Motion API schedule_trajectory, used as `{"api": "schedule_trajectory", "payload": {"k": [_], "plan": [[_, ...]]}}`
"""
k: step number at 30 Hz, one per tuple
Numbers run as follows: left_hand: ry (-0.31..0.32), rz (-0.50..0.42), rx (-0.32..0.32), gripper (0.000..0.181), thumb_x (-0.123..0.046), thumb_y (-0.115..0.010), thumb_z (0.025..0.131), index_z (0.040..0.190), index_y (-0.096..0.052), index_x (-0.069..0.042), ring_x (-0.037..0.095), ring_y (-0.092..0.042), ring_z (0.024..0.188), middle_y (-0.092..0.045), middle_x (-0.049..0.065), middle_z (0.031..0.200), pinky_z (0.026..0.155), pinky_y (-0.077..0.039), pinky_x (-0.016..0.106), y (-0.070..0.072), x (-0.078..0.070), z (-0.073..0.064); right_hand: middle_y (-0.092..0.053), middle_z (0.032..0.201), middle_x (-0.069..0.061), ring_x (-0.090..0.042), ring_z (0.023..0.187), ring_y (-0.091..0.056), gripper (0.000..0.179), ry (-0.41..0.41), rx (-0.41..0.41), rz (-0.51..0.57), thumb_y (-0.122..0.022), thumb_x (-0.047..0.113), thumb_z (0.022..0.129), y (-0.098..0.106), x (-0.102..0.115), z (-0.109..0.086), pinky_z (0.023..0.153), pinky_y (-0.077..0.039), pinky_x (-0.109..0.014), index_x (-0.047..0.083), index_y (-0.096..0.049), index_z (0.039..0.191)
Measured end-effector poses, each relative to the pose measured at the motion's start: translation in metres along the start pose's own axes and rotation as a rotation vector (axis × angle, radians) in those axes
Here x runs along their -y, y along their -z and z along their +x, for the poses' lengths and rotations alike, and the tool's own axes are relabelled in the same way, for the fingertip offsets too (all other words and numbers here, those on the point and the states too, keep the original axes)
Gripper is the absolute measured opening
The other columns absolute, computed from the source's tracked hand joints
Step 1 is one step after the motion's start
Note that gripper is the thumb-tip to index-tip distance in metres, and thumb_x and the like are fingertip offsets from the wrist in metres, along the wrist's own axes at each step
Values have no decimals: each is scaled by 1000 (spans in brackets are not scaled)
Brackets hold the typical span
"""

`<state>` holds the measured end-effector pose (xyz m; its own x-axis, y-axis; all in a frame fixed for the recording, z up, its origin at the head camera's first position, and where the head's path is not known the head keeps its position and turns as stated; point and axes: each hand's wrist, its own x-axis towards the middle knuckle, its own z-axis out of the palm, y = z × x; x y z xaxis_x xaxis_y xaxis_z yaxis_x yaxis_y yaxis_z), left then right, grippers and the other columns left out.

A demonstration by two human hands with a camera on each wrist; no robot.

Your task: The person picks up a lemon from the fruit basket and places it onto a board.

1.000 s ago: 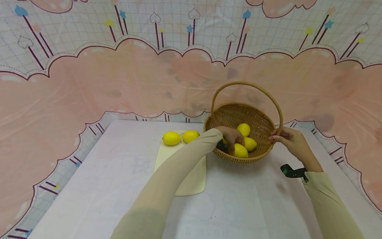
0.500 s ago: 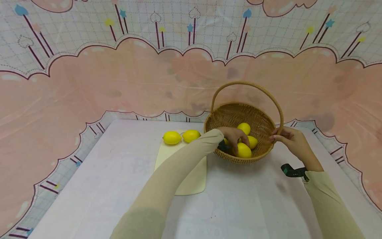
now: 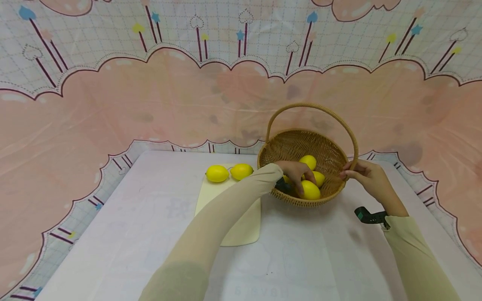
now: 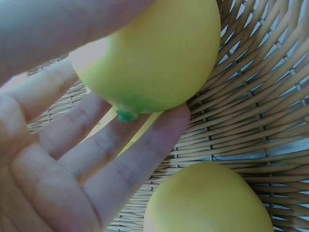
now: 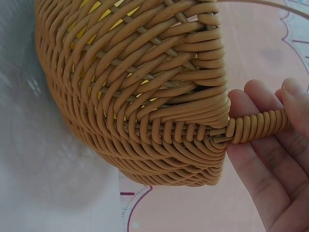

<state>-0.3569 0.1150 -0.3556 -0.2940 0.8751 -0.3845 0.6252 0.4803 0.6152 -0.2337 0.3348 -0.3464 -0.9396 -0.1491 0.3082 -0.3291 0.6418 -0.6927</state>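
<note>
In the head view my left hand (image 3: 297, 171) reaches into a wicker basket (image 3: 276, 146). A yellow lemon (image 3: 310, 190) lies between its thumb and fingers. Close up, the left wrist view shows this lemon (image 4: 159, 58), its green-tipped end turned toward the palm and a fingertip (image 4: 176, 118) against its underside. A second lemon (image 4: 207, 203) sits below the fingers. More lemons, including one at the back (image 3: 308, 162), lie in the basket. My right hand (image 3: 367, 177) pinches the base of the basket's handle (image 5: 258, 126) at the right rim, fingers behind it.
Left of the basket lies a cream cutting board (image 3: 241, 228), partly covered by my left sleeve. Two lemons (image 3: 217, 173) rest at its far end. A printed cloth backdrop (image 3: 169, 96) rises behind the white tabletop (image 3: 293, 259).
My left hand has shifted slightly right within the basket. The lemon at its fingers has moved right with it. The right hand and basket have stayed nearly still.
</note>
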Motion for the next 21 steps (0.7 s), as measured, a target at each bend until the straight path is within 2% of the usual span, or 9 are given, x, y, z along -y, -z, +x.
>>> {"api": "schedule_trajectory", "payload": {"k": [4,9,14,18,21], "plan": [[17,-26,-16,55,-11,-75,79,130,-56,-12,17,-55,117,-54,10,135,75,-54,19,-1,1,1,-68,83,21,8,77,-63,23,-7,1,3,-58,14,93,0,0,0,74,-47,-5,-7,-61,105],[18,-35,-31,56,-11,-76,78,130,-56,-11,18,-57,115,-56,12,134,74,-54,18,-1,1,1,-67,82,24,10,78,-62,25,-23,1,6,-58,15,93,-1,-2,0,74,-47,-6,-6,-61,105],[0,16,-55,56,-17,-77,77,130,-57,-10,15,-56,113,-57,6,132,82,-49,16,-1,-1,0,-67,82,24,9,78,-62,25,-12,-4,9,-58,15,93,-1,-1,0,74,-47,-5,-7,-61,105],[9,37,-68,57,-21,-78,77,129,-58,-12,14,-50,121,-56,2,133,93,-43,16,-1,-3,0,-68,83,22,9,78,-63,24,4,-6,17,-58,14,93,0,-1,0,74,-48,-6,-7,-61,105],[9,31,-83,57,-21,-78,77,129,-58,-13,15,-47,125,-55,2,134,95,-43,17,1,-2,-1,-68,82,22,8,78,-63,21,6,-7,11,-57,14,93,0,-1,0,74,-47,-5,-4,-61,104]]}}
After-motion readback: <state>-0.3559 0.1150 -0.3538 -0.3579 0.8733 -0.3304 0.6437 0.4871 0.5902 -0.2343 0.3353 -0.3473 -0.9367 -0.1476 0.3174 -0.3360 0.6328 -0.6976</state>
